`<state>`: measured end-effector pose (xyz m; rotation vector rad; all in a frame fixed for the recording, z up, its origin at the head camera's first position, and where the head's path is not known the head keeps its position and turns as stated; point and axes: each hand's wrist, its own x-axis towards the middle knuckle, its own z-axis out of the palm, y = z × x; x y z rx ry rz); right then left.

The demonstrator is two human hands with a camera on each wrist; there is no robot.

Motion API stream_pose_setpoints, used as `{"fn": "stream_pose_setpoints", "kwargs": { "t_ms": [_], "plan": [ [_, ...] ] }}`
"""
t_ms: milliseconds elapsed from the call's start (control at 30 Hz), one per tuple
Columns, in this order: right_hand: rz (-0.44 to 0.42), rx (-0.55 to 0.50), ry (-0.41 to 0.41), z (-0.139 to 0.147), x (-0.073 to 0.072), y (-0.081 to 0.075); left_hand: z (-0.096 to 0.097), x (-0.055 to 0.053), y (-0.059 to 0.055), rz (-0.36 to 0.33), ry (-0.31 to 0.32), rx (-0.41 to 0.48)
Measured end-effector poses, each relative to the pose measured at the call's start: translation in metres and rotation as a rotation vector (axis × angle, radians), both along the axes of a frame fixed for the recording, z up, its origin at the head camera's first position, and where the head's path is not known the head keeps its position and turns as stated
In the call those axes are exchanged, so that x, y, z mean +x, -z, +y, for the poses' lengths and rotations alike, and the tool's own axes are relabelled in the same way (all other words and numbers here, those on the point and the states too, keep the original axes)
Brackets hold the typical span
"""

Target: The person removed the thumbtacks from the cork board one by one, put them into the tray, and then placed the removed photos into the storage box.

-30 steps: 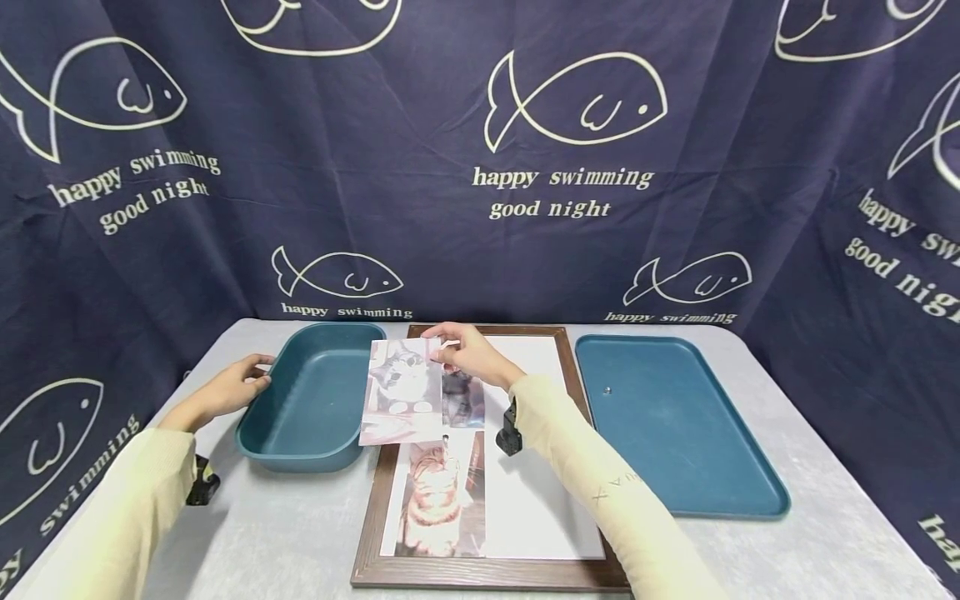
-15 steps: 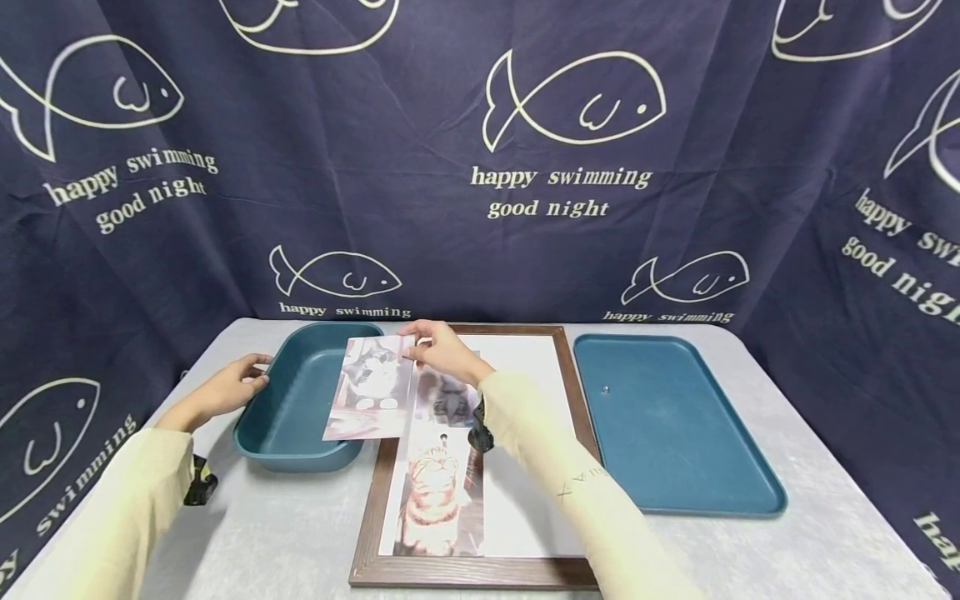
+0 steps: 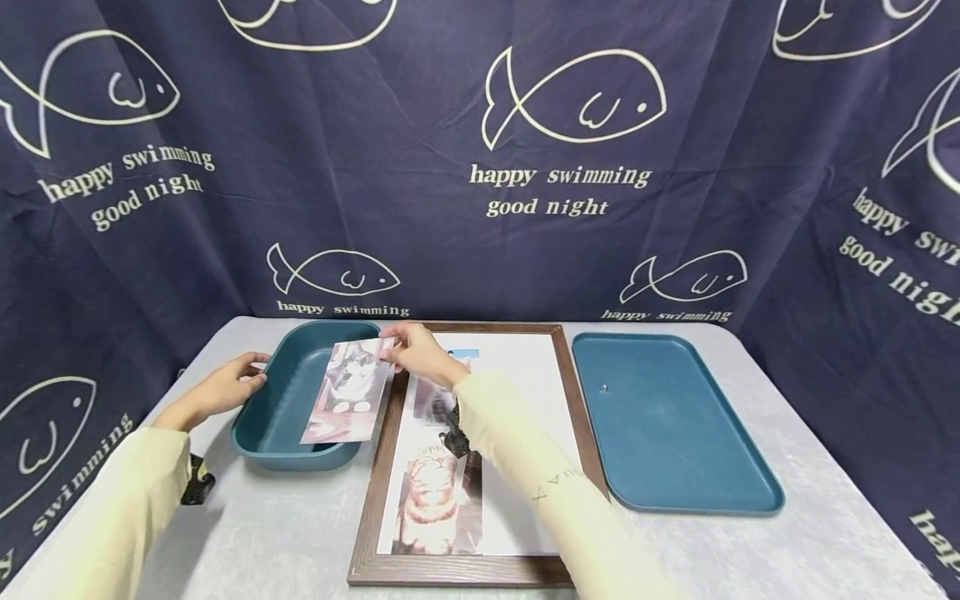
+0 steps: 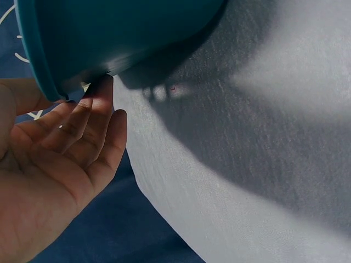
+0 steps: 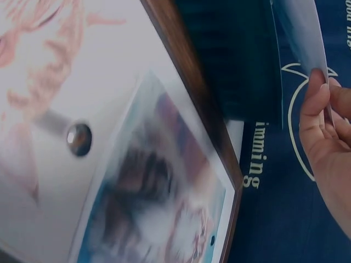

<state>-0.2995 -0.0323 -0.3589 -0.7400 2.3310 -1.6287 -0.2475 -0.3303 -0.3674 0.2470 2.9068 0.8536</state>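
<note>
Here, in the head view, your right hand (image 3: pixel 420 353) pinches the cat photo (image 3: pixel 351 392) at its upper right corner. The photo hangs tilted over the right side of the deep teal bin (image 3: pixel 258 458); whether it touches the rim, you cannot tell from this angle. Your left hand (image 3: pixel 220 388) is at the bin's left rim, thumb and fingers close together against it. Right of the bin lies the brown frame (image 3: pixel 362 542) with its white board. On that board you have the tabby photo (image 3: pixel 431 512) at the lower left and, above it, the upper photo (image 3: pixel 433 404), partly behind your arm. A small shiny knob (image 3: pixel 442 437) sits near where the two meet. Farther right, the teal tray (image 3: pixel 693 433) lies flat on the pale table (image 3: pixel 825 500), a small shiny piece (image 3: pixel 604 388) on it. The navy curtain (image 3: pixel 420 208) rises behind.

In the left wrist view, your left hand holds the bin's edge: the thumb passes behind the rim, and the curved fingers touch the outer wall.

In the right wrist view, your right thumb and fingers hold the photo edge-on, near the bin's wall. The knob and the upper photo show on the board, somewhat blurred.
</note>
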Motion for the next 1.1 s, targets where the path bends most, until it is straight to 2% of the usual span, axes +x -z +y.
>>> {"fn": "stream_pose_setpoints", "kwargs": {
  "t_ms": [433,467,500,600,700,733,867,1100],
  "plan": [
    [-0.017,0.034,0.114,-0.019,0.003,0.005,0.0,0.0,0.0,-0.022,-0.011,-0.005],
    [-0.019,0.039,0.12,-0.02,0.002,0.006,0.0,0.0,0.0,-0.023,-0.012,-0.004],
    [0.004,0.027,0.123,-0.023,-0.004,0.015,0.0,0.0,0.0,-0.023,-0.012,-0.004],
    [0.01,0.029,0.143,-0.026,-0.005,0.019,0.0,0.0,0.0,-0.034,-0.018,-0.008],
    [0.027,0.028,0.171,-0.029,0.0,0.019,-0.001,0.0,0.001,-0.045,-0.023,-0.012],
    [0.015,0.047,0.183,-0.029,0.007,0.012,-0.001,0.0,0.001,-0.048,-0.025,-0.013],
    [0.055,0.068,0.197,-0.032,0.015,0.01,-0.001,0.0,0.001,-0.06,-0.029,-0.016],
    [0.1,0.1,0.2,-0.033,0.018,0.009,-0.001,-0.001,0.001,-0.056,-0.026,-0.016]
  ]
}}
